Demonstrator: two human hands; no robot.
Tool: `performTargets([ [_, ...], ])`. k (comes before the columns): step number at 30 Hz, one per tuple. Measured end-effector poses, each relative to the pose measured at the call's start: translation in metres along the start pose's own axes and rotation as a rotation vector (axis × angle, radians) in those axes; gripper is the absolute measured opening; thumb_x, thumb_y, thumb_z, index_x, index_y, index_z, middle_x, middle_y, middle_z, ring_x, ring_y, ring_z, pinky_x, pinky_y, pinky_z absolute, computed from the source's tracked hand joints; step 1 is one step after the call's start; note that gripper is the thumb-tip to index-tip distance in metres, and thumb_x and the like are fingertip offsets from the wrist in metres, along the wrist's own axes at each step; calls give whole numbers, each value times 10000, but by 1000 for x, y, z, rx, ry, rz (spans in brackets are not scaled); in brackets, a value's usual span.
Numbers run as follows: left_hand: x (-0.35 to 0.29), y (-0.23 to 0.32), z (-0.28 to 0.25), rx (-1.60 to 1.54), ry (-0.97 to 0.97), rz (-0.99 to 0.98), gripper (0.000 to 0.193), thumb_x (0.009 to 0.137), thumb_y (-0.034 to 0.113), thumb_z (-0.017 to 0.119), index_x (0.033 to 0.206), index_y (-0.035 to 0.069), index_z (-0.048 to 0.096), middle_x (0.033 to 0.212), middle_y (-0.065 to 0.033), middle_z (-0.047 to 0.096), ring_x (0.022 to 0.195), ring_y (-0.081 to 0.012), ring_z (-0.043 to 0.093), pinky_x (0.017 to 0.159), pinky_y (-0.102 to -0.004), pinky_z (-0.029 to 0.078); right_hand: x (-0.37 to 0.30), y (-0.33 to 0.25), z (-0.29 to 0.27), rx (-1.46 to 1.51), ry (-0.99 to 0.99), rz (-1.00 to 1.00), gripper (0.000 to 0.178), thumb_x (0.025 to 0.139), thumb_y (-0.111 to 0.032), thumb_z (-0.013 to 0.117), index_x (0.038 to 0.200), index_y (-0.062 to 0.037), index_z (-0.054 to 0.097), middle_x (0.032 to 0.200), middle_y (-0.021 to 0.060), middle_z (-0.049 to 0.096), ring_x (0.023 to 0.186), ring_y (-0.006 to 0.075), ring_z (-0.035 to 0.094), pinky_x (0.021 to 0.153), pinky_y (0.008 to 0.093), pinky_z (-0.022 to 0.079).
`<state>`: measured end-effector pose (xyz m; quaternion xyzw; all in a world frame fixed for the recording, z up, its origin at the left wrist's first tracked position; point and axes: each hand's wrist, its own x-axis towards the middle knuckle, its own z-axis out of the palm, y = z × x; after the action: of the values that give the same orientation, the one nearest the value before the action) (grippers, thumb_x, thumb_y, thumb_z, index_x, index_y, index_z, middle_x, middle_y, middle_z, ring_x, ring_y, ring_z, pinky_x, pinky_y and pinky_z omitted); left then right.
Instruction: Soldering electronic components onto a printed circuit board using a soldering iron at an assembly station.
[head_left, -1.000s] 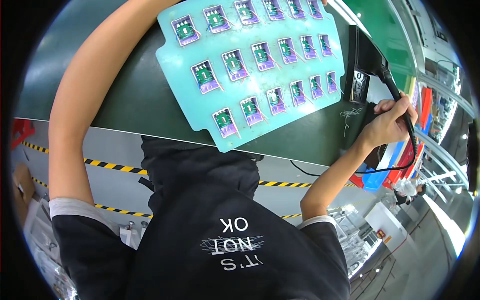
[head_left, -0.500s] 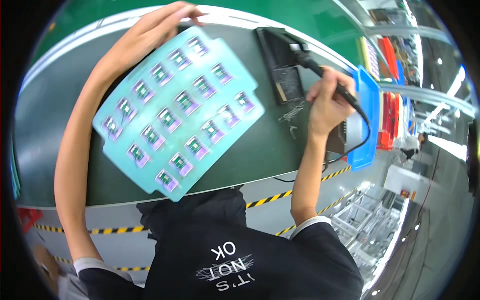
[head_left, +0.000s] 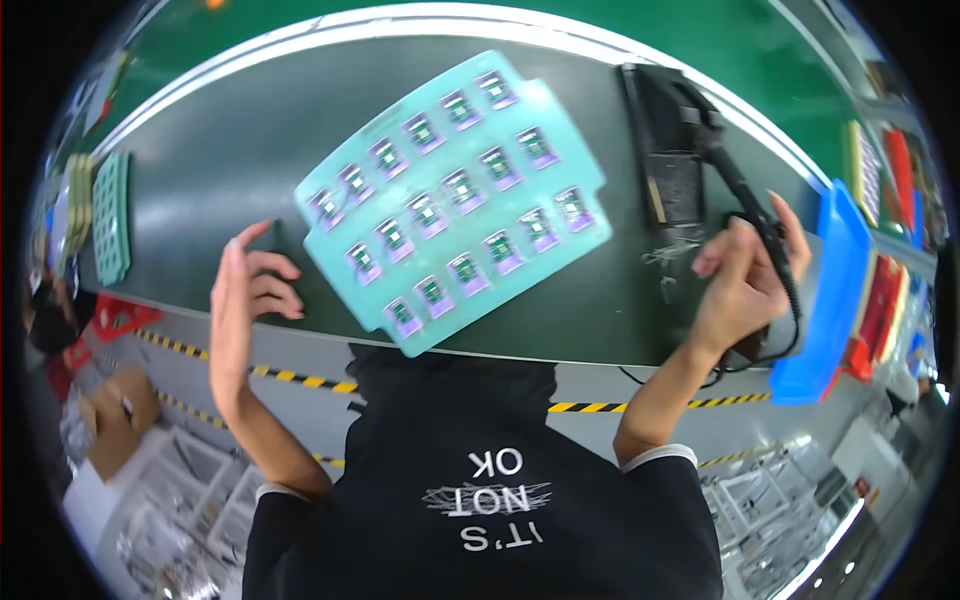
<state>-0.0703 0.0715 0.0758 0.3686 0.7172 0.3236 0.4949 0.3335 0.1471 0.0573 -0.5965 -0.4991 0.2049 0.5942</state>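
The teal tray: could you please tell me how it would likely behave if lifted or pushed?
The tray looks fairly stiff, as its outline shows no sag. Being broad and flat, it would probably slide rather than roll or tip. The boards sit in rows with no visible cover, so a steep tilt might spill them.
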Motion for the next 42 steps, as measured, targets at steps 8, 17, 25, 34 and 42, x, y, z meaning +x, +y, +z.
performTargets([
  [8, -23, -3, 35, -231, -176, -58, 620, 1106, 423, 314, 1563, 9, 249, 1025, -164, 659, 890, -246, 690, 835, -362, 571, 4, 7, -5, -51, -38, -270, 318, 1062, -218, 549, 1166, 78, 604, 575, 80, 565, 442, 96, 471, 405, 214, 329],
  [17, -14, -6, 62, -200, -54, -66, 703, 1092, 527, 214, 1602, 45, 165, 1159, -192, 697, 911, -236, 731, 825, -336, 568, 12, 12, -6, -57, -70, -310, 315, 1056, -220, 561, 1149, 74, 626, 590, 97, 590, 434, 99, 472, 399, 209, 332],
  [25, -8, -3, 66, -229, 25, -60, 693, 1085, 538, 204, 1590, 64, 181, 1035, -183, 723, 729, -220, 737, 609, -305, 563, 14, 23, -7, 17, -145, -364, 359, 1057, -262, 557, 1155, 79, 613, 579, 105, 558, 430, 119, 447, 389, 230, 336],
  [34, -9, -10, 78, -338, 100, -73, 573, 1103, 445, 275, 1512, 47, 319, 899, -119, 708, 647, -161, 690, 502, -266, 511, -14, 18, -3, 173, 46, -161, 206, 1064, -193, 520, 1086, 4, 465, 523, 7, 366, 401, 83, 309, 377, 212, 228],
  [42, -6, -13, 74, -495, 90, -47, 582, 1097, 490, 289, 1131, 1, 602, 784, -47, 656, 586, -97, 617, 441, -244, 440, -78, 14, 15, -135, -628, -252, 175, 924, -64, 651, 773, 9, 601, 587, 64, 555, 450, 150, 463, 453, 289, 357],
])
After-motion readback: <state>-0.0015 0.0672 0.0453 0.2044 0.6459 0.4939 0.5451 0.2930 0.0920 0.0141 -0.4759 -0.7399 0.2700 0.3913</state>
